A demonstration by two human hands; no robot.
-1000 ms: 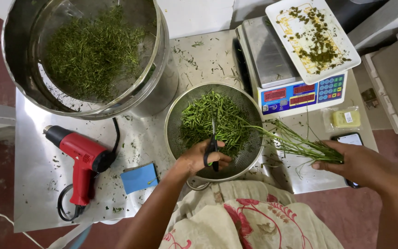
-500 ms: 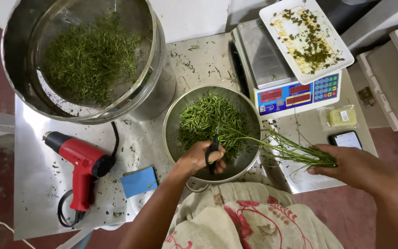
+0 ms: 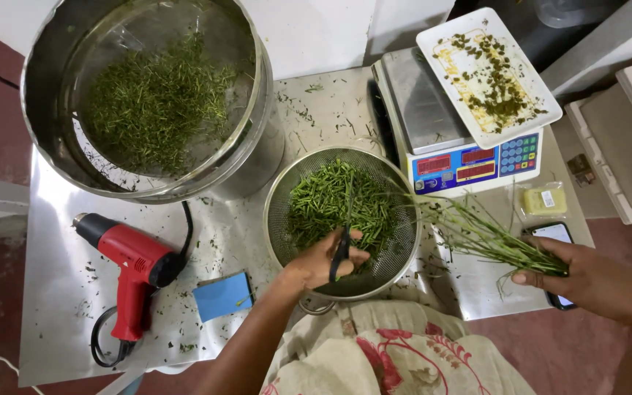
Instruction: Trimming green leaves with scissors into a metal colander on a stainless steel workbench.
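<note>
Scissors, slim and dark-handled, sit gripped in the left hand over the round mesh strainer of chopped greens; the right hand clasps a wispy bundle of green stems above the steel worktop.

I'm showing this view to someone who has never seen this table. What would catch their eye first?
Probably the bright red heat gun lying at the table's left edge, beside a small blue pad. Next, the metal strainer bowl of cut green stems in the middle, where the left hand holds scissors over it and the right hand holds a bunch of long green stalks. The big steel pot of chopped greens fills the top left.
</note>
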